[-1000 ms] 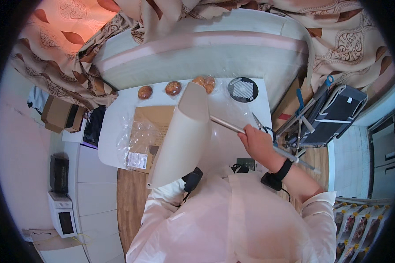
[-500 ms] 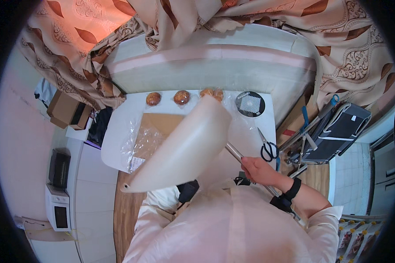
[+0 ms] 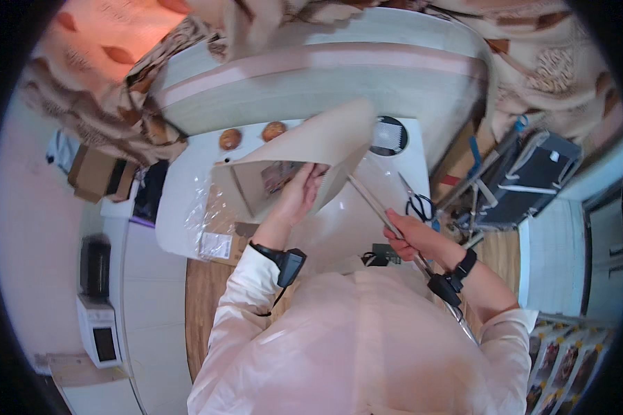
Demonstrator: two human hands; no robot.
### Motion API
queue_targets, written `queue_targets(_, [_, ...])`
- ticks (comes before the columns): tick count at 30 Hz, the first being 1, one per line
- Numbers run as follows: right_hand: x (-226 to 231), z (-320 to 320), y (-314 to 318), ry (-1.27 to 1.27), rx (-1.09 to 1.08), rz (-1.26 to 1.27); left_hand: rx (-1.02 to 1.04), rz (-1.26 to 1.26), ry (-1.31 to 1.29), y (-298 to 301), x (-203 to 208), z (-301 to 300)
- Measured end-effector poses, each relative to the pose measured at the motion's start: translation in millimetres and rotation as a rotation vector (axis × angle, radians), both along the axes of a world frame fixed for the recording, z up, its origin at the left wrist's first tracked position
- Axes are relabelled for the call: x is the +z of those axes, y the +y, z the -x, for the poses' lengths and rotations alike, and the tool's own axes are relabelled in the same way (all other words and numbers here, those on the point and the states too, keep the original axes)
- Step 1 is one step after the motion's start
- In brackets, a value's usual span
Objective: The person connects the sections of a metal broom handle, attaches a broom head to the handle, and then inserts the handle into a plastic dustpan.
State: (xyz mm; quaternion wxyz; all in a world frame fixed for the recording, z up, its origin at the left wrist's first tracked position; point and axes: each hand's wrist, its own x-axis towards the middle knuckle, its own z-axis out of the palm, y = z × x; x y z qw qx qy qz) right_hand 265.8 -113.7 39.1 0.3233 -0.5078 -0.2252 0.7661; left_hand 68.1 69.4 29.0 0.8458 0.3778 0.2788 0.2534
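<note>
A large beige dustpan [image 3: 339, 131] with a long metal pole hangs tilted above the table, its hollow side facing me. My right hand [image 3: 412, 235] is closed round the pole [image 3: 370, 197]. At the pan's open side is my left hand [image 3: 301, 194], its fingers bent against the inner edge and seeming to grip it. A reddish-brown patch [image 3: 277, 176] shows inside the pan beside those fingers; I cannot tell what it is. Black bands with small dark devices circle both wrists.
On the white table [image 3: 176, 228] lie round buns [image 3: 273, 131], black-handled scissors [image 3: 417, 204], a black disc with a white pattern [image 3: 389, 136] and clear plastic wrap [image 3: 199, 207] over cardboard. A folded dark cot [image 3: 526, 183] leans at the right; a white microwave [image 3: 100, 335] stands left.
My left hand has come up from below to the pan's edge. The pan has turned, so its hollow inside now shows. My view has shifted slightly.
</note>
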Motion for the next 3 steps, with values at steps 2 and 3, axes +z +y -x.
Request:
queue_targets(2, [-15.1, -0.6, -9.8, -0.092, -0.008, -0.07, 0.183, 0.107, 0.184, 17.1, -49.7, 7.2])
queue_targets(3, [-25.6, 2.9, -9.9, -0.124, -0.034, -0.167, 0.081, 0.123, 0.194, 15.1, -61.0, -29.3])
